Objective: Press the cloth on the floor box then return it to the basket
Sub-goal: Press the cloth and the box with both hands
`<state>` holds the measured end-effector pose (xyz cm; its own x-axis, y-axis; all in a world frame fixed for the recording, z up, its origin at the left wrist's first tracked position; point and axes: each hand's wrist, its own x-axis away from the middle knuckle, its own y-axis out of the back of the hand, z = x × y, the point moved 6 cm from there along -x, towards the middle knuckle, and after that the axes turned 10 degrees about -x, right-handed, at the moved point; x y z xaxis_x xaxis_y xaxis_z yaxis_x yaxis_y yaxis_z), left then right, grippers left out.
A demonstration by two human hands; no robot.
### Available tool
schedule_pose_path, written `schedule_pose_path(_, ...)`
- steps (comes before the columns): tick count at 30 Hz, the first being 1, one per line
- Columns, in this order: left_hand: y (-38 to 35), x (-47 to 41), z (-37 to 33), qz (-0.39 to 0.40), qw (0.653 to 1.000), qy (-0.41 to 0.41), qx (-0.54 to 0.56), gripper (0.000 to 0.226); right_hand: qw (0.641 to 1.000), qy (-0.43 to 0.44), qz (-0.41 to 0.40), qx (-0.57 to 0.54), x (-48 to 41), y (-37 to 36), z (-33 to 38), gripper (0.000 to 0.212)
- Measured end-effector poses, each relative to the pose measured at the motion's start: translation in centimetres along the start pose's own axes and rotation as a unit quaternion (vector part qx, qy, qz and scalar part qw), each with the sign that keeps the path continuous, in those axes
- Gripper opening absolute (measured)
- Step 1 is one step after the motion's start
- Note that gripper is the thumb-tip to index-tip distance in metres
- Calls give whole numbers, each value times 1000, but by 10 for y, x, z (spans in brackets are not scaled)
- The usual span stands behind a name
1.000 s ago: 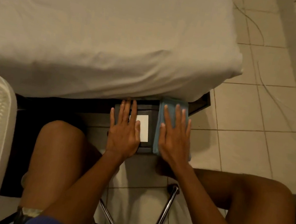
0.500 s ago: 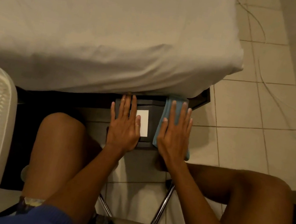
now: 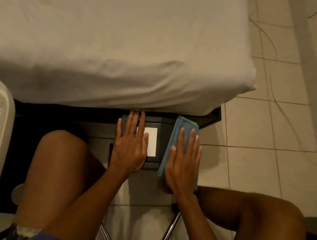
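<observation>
Cloth: folded light-blue microfibre cloth (image 3: pixel 182 136) on dark floor box (image 3: pixel 160 141) | handling: soft, light, limp; pinch far edge | right hand (image 3: pixel 183 165) flat, pressing | left hand (image 3: pixel 129 146) flat, empty

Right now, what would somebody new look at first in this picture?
Probably the blue cloth in the middle, lying on the right side of a dark box on the floor, with the right hand flat on it. The left hand lies flat beside it, by a white label. A big bed fills the top.

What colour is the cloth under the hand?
The cloth is light blue, seen best in the head view, under the right hand.
</observation>
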<state>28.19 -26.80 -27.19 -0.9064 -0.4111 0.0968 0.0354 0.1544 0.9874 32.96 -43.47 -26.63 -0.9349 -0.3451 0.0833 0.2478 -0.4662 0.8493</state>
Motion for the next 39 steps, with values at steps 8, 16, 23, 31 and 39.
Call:
schedule_pose_path(8,-3,-1,2,1,1000,-5,1,61,1000,-5,2,-20,11,3,-1,60)
schedule_pose_path(16,1,-3,0,-6,1000,-10,-1,61,999,-32,-17,-13,-28,5,-4,59)
schedule_pose_path(23,0,-2,-1,-7,1000,-16,5,61,1000,-12,-2,-7,-20,6,-8,60)
schedule_pose_path(31,1,-2,-1,-8,1000,-18,18,61,999,33,31,-6,4,2,-1,61)
schedule_pose_path(39,-2,0,0,-12,1000,-16,6,60,999,37,37,-6,3,-6,17,60)
